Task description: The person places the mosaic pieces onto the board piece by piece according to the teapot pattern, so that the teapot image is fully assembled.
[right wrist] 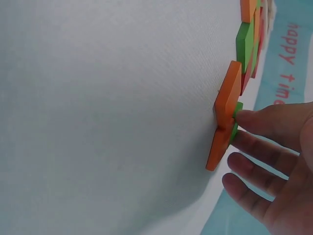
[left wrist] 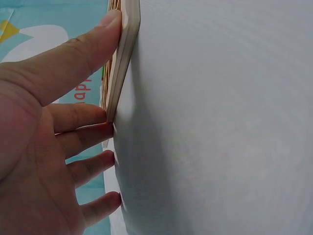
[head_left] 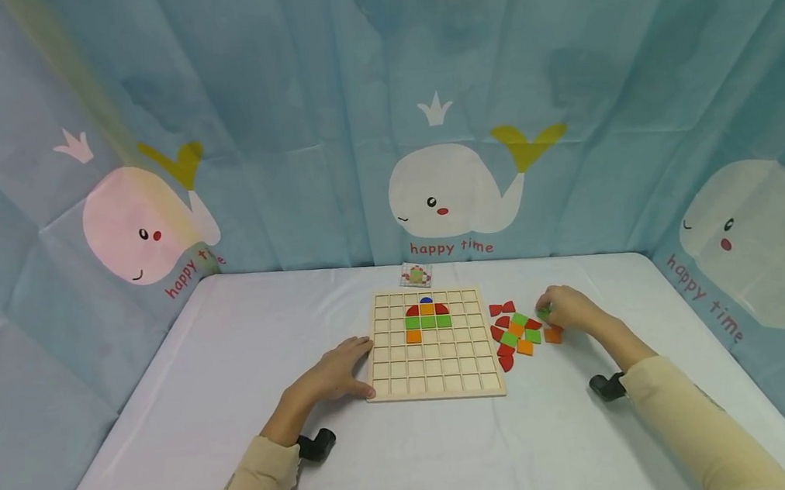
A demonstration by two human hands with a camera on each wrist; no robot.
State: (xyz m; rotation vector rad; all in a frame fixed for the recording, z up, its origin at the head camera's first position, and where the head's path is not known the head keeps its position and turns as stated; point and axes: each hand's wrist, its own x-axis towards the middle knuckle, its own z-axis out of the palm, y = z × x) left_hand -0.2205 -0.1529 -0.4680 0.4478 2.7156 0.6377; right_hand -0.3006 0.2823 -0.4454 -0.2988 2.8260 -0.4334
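A wooden grid board [head_left: 438, 362] lies on the table, with a small pattern of blue, orange, red and green pieces in its upper middle. My left hand [head_left: 336, 370] touches the board's left side, thumb near the front corner and fingers spread along the edge. Seen from the left wrist, the thumb [left wrist: 80, 56] meets the wooden rim [left wrist: 126, 54]. My right hand [head_left: 569, 309] pinches a green tile [head_left: 544, 313] at the right of the loose pieces. From the right wrist, the green tile [right wrist: 238, 108] shows between thumb and index finger, behind two orange tiles [right wrist: 228, 95].
Loose red, green and orange pieces [head_left: 516, 329] lie between the board and my right hand. A small patterned card [head_left: 416, 275] lies beyond the board's back edge. A blue curtain [head_left: 305, 206] with whale prints borders the white table [head_left: 246, 328].
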